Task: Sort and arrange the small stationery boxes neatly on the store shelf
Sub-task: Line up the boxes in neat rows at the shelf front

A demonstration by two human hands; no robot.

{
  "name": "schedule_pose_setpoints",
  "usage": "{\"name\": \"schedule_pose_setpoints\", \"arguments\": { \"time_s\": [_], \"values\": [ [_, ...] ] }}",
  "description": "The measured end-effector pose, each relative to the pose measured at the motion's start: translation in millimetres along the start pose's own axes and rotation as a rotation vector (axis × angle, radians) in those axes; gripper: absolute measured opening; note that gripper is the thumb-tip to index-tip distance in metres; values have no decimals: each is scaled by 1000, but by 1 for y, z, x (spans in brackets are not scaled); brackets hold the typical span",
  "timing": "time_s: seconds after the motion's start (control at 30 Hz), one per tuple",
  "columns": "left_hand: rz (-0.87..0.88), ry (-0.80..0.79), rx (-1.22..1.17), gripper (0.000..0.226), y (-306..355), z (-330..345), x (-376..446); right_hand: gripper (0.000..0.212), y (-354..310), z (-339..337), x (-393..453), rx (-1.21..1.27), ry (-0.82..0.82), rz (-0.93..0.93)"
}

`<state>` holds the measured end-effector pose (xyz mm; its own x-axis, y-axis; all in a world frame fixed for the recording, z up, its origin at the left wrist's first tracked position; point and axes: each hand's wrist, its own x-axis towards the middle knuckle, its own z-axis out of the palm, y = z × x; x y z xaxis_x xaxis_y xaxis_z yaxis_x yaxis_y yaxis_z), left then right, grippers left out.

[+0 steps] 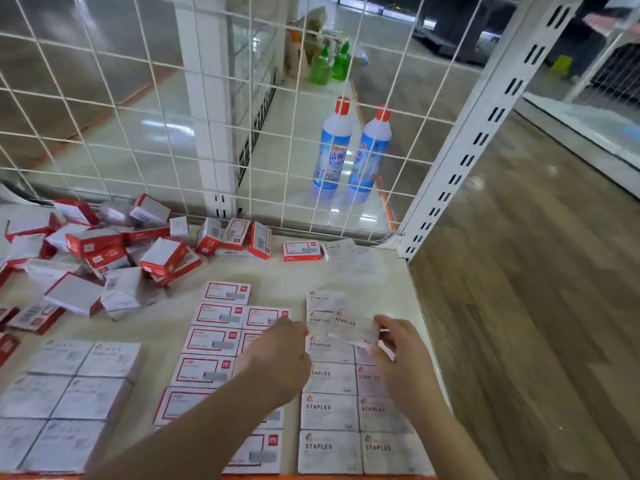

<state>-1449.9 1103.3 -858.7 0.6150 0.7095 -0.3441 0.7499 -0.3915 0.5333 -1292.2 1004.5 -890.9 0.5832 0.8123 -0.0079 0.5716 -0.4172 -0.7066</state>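
My right hand (398, 355) grips a grey staples box (353, 329), tilted just above the far end of the grey staples rows (329, 410) at the shelf's front right. My left hand (280, 355) rests, fingers curled, over the red-bordered white boxes (211, 341) laid in two columns at the middle. It touches the held box's left end; I cannot tell whether it grips it. A loose heap of red and white boxes (104, 254) lies at the back left. Flat grey-white boxes (65, 396) form a block at the front left.
The white shelf (374, 271) ends at a wire mesh back (242, 133) and a slotted upright (460, 161) on the right. Two single boxes (318, 250) lie near the mesh. Beyond the mesh stand two blue bottles (349, 154). Wooden floor (536, 306) lies to the right.
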Motion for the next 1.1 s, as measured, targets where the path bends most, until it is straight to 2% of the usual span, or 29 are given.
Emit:
{"name": "schedule_pose_setpoints", "arguments": {
  "time_s": [0.2,0.57,0.8,0.93,1.03,1.1],
  "values": [
    [130,-53,238,53,12,4,22,38,7,-12,26,-14,79,35],
    [137,-198,442,54,16,1,51,38,17,-14,50,-81,71,65],
    [121,-234,381,53,18,1,50,40,23,-19,70,-123,-50,43],
    [121,-244,354,56,16,3,49,41,24,-14,77,-158,-126,106],
    [135,-234,356,59,14,3,48,28,19,-9,77,-209,-99,85],
    [140,-230,353,61,13,4,48,29,14,-6,76,-221,-72,46]
  ]
}}
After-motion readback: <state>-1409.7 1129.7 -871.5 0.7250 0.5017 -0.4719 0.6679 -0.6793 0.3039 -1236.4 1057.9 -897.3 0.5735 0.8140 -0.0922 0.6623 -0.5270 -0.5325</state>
